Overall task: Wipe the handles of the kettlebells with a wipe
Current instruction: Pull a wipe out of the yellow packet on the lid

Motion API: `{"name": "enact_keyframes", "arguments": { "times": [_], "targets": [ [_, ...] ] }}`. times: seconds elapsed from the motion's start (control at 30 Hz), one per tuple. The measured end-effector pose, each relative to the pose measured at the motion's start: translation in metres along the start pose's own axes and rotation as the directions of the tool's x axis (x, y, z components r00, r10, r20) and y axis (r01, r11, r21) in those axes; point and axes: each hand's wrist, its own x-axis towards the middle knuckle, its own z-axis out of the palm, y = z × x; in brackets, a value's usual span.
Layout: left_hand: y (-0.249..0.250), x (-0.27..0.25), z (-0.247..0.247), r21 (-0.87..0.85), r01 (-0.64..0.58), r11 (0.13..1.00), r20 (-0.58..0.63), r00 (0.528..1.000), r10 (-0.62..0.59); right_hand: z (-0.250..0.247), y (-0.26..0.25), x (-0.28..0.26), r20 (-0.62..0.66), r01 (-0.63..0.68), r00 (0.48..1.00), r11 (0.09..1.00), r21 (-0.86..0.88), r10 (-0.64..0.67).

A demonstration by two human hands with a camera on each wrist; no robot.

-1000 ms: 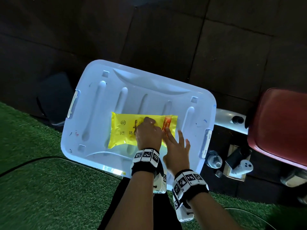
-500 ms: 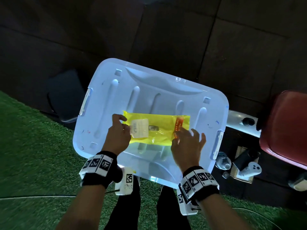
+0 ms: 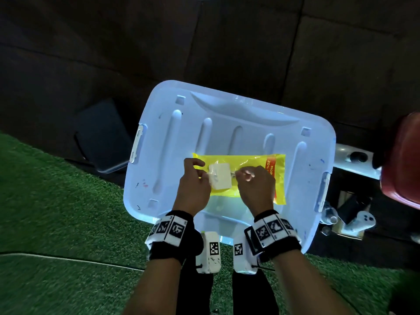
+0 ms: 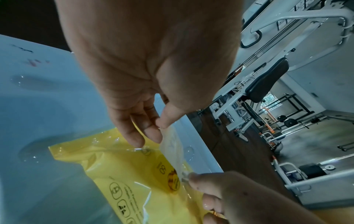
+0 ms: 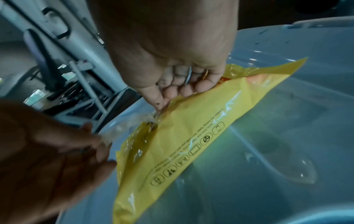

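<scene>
A yellow wipe pack [image 3: 254, 161] lies flat on the pale blue bin lid [image 3: 181, 137]. My left hand [image 3: 201, 176] pinches the pack's peeled-back whitish seal flap [image 3: 220, 179] between thumb and fingers; the left wrist view shows the flap [image 4: 172, 145] lifted off the pack [image 4: 124, 166]. My right hand [image 3: 244, 176] has its thumb and forefinger pinched together at the pack's opening [image 5: 160, 108], on a small pale bit that looks like a wipe's tip [image 5: 155, 116]. Its other fingers are curled. No kettlebell shows in any view.
The lidded bin stands on green turf [image 3: 56, 223] by dark floor mats. A red padded seat [image 3: 406, 169] is at the right, with a white controller [image 3: 363, 221] and a plastic bottle [image 3: 329, 215] below it. A dark flat lid [image 3: 104, 135] lies left. Gym machines [image 4: 268, 78] stand behind.
The left hand peeled the seal flap back to the left and holds it lifted. The right hand moved from the pack's right end to the opening and pinched there.
</scene>
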Motion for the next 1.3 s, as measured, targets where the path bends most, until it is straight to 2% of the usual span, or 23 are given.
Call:
{"name": "enact_keyframes", "arguments": {
  "times": [0.13,0.2,0.27,0.33,0.4,0.43,0.47,0.5,0.53,0.6,0.7,0.77,0.87,0.97,1.03,1.1,1.13,1.2,1.3],
  "targets": [
    [-0.003,0.001,-0.004,-0.003,-0.012,1.000,0.027,1.000,0.012,-0.018,-0.001,-0.009,0.044,-0.041,0.998,0.984,0.175,0.033],
    [-0.005,0.002,-0.005,-0.002,-0.008,1.000,0.033,0.999,0.009,-0.030,-0.004,-0.019,0.084,-0.088,0.994,0.934,0.347,0.063],
    [-0.004,0.002,-0.006,0.001,-0.011,1.000,0.047,0.999,0.011,-0.046,-0.009,-0.032,0.127,-0.142,0.989,0.783,0.605,0.080],
    [-0.002,0.002,-0.007,0.010,-0.022,1.000,0.058,0.998,0.022,-0.065,-0.011,-0.043,0.159,-0.183,0.983,0.552,0.813,0.091],
    [0.000,0.003,-0.008,0.022,-0.036,0.999,0.070,0.997,0.034,-0.085,-0.009,-0.051,0.145,-0.182,0.980,0.331,0.926,0.133],
    [0.001,0.003,-0.007,0.029,-0.046,0.999,0.075,0.996,0.043,-0.094,-0.007,-0.054,0.117,-0.159,0.980,0.273,0.949,0.164],
    [0.003,0.004,-0.007,0.032,-0.053,0.998,0.080,0.996,0.050,-0.100,-0.005,-0.055,0.069,-0.123,0.978,0.284,0.951,0.195],
    [0.004,0.005,-0.005,0.033,-0.057,0.998,0.082,0.995,0.054,-0.103,-0.002,-0.055,0.003,-0.081,0.977,0.355,0.931,0.215],
    [0.005,0.006,-0.004,0.031,-0.065,0.997,0.085,0.994,0.062,-0.100,0.002,-0.054,-0.066,-0.048,0.972,0.464,0.884,0.226],
    [0.008,0.007,0.000,0.021,-0.086,0.996,0.092,0.992,0.084,-0.081,0.008,-0.046,-0.161,-0.062,0.952,0.681,0.729,0.259],
    [0.012,0.006,0.009,-0.020,-0.096,0.995,0.102,0.990,0.098,-0.042,0.025,-0.027,-0.159,-0.125,0.967,0.916,0.382,0.198],
    [0.015,0.004,0.017,-0.021,-0.137,0.990,0.111,0.984,0.138,-0.024,0.034,-0.014,-0.131,-0.103,0.984,0.989,0.110,0.117],
    [0.017,0.002,0.031,-0.007,-0.226,0.974,0.161,0.961,0.224,-0.018,0.032,-0.005,-0.150,-0.088,0.985,0.996,0.005,0.087],
    [0.006,0.008,0.049,0.181,-0.358,0.916,0.241,0.919,0.311,-0.024,0.036,0.001,-0.162,-0.148,0.975,0.989,0.025,0.150],
    [-0.002,0.010,0.058,0.352,-0.440,0.826,0.294,0.890,0.349,-0.034,0.046,0.002,-0.182,-0.199,0.951,0.945,0.261,0.251],
    [-0.011,0.008,0.066,0.528,-0.525,0.668,0.328,0.851,0.410,-0.048,0.055,-0.002,-0.185,-0.180,0.931,0.838,0.515,0.314],
    [-0.015,0.005,0.070,0.605,-0.547,0.578,0.348,0.835,0.427,-0.054,0.059,-0.004,-0.172,-0.165,0.931,0.791,0.589,0.323],
    [-0.021,0.002,0.077,0.700,-0.546,0.461,0.372,0.829,0.417,-0.065,0.066,-0.009,-0.118,-0.166,0.936,0.709,0.685,0.332],
    [-0.019,0.001,0.086,0.758,-0.540,0.366,0.393,0.825,0.406,-0.079,0.082,-0.018,-0.071,-0.184,0.934,0.643,0.744,0.349]
  ]
}}
